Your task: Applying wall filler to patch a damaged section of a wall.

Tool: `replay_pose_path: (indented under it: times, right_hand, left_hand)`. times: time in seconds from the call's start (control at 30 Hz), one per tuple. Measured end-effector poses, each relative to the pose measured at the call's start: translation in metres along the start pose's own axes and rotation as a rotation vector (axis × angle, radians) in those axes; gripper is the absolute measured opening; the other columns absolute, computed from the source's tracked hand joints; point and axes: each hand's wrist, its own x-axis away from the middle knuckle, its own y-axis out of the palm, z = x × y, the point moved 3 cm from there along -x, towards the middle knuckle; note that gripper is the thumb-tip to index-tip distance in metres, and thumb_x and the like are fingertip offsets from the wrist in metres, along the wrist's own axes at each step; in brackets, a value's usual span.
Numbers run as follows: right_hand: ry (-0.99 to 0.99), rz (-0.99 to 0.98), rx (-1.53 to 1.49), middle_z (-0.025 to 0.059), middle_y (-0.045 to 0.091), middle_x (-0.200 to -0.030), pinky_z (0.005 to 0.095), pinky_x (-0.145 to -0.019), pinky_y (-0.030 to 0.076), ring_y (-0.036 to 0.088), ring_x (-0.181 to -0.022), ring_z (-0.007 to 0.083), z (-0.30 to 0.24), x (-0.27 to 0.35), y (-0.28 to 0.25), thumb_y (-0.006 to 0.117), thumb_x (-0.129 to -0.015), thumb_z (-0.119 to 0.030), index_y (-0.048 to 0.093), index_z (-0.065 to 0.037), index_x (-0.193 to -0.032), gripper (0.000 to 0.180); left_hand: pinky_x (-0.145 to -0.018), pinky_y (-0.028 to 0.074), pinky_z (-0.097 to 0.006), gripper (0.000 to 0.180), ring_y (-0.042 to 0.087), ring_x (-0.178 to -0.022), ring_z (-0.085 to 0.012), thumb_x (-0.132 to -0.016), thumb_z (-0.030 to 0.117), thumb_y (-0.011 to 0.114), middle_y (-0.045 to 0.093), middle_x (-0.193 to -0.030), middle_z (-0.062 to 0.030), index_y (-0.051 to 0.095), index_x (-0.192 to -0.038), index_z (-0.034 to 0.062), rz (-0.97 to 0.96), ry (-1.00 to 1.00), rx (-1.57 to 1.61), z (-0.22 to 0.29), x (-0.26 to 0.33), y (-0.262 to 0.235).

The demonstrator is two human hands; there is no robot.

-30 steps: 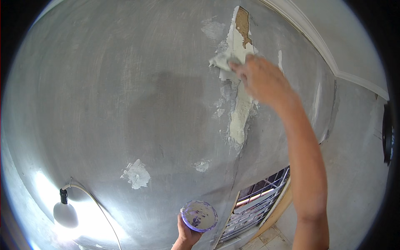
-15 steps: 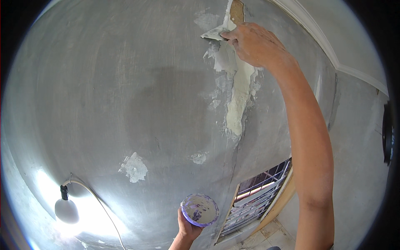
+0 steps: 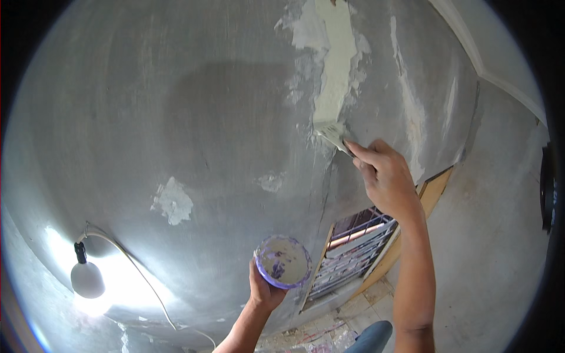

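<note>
My right hand [image 3: 385,176] grips a putty knife [image 3: 334,136]. Its blade lies against the lower end of a long pale strip of filler [image 3: 335,70] on the grey wall [image 3: 235,117]. Some putty clings to the blade. Lower down, my left hand [image 3: 266,289] holds a round purple-rimmed tub [image 3: 282,262] from its left side and below. The tub is tilted so its inside shows, smeared with whitish putty and purple patches.
A lit bulb [image 3: 87,280] hangs on a cable [image 3: 138,265] at the lower left. Dried patches [image 3: 173,201] mark the wall. A barred window opening [image 3: 353,253] with a wooden frame is at lower right. My knee [image 3: 372,337] shows above the tiled floor [image 3: 371,303].
My right hand has brought the putty knife down the strip from its top to its lower end. The upper gap now shows filler over most of it. The view has shifted.
</note>
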Motion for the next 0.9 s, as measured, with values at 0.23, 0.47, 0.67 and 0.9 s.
replay_pose_path:
  times: [0.23, 0.47, 0.67, 0.9]
  right_hand:
    - [0.708, -0.203, -1.65, 0.0045, 0.057, -0.078, 0.0234, -0.033, 0.04, 0.05, -0.041, 0.0104, 0.017, 0.111, 0.068, 0.06, -0.095, -0.028, 0.056, 0.002, -0.123, 0.042]
    - [0.716, -0.427, -1.593, 0.0074, 0.058, -0.081, 0.0247, -0.038, 0.045, 0.054, -0.044, 0.0116, 0.009, 0.167, 0.102, 0.057, -0.096, -0.029, 0.059, 0.002, -0.121, 0.04]
    - [0.267, -0.5, -0.935, 0.0075, 0.058, -0.08, 0.0264, -0.047, 0.046, 0.056, -0.053, 0.0146, -0.006, 0.16, 0.093, 0.059, -0.093, -0.009, 0.064, 0.007, -0.111, 0.024]
    - [-0.098, -0.484, -0.358, 0.0084, 0.064, -0.088, 0.0351, -0.06, 0.054, 0.066, -0.068, 0.0244, -0.007, 0.157, 0.096, 0.065, -0.083, -0.002, 0.069, -0.005, -0.107, 0.025]
  left_hand:
    - [-0.102, 0.042, -0.049, 0.074, 0.05, -0.125, -0.0298, -0.089, 0.069, 0.041, 0.051, -0.136, -0.0096, 0.044, -0.139, 0.0142, 0.012, 0.064, 0.039, 0.0, 0.006, 0.012]
    - [-0.103, 0.04, -0.05, 0.075, 0.049, -0.124, -0.0312, -0.093, 0.066, 0.035, 0.049, -0.135, -0.0147, 0.042, -0.139, 0.0074, 0.084, 0.061, 0.089, -0.003, 0.003, -0.002]
    - [-0.101, 0.043, -0.05, 0.072, 0.051, -0.122, -0.0327, -0.095, 0.062, 0.032, 0.05, -0.133, -0.0196, 0.042, -0.137, 0.004, 0.071, -0.013, -0.06, -0.015, 0.007, -0.012]
    - [-0.101, 0.044, -0.048, 0.075, 0.051, -0.122, -0.0331, -0.095, 0.061, 0.033, 0.048, -0.135, -0.0224, 0.041, -0.138, 0.0008, 0.088, -0.067, -0.212, -0.024, 0.007, -0.012]
